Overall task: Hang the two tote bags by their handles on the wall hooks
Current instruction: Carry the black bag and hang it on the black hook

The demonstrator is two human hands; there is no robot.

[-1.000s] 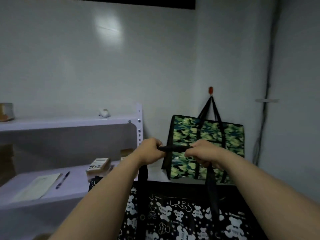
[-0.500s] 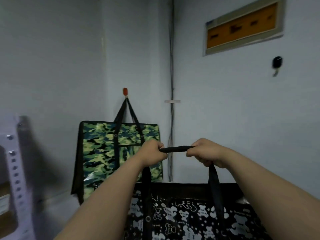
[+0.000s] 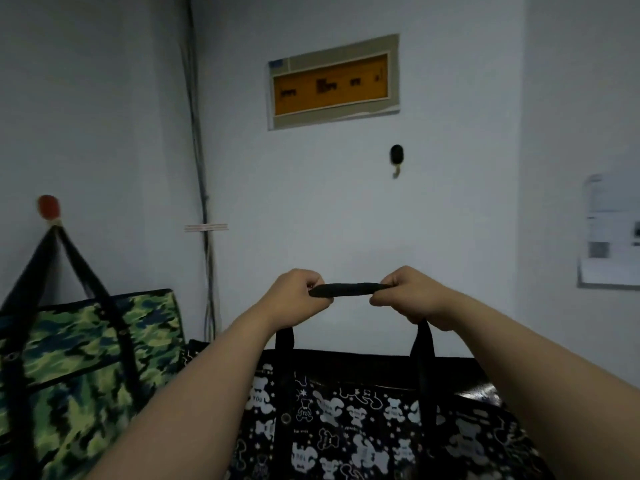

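Observation:
A black tote bag with white bear prints [image 3: 363, 431] hangs from its black handle [image 3: 346, 289], stretched level between my fists. My left hand [image 3: 294, 299] grips the handle's left end and my right hand [image 3: 412, 297] grips its right end. Above and to the right, a black wall hook [image 3: 397, 156] sits bare on the wall, well above the handle. At the left, a green camouflage tote bag [image 3: 86, 375] hangs by its black handles from a red wall hook [image 3: 48, 206].
An orange-fronted panel box [image 3: 332, 83] is mounted high on the wall above the black hook. Cables [image 3: 202, 202] run down the corner between the walls. A paper notice [image 3: 611, 233] is fixed on the right wall.
My view has swung right: the shelf left the frame, the camouflage bag slid to the left edge, and the black hook now sits near centre. Both hands still hold the handle.

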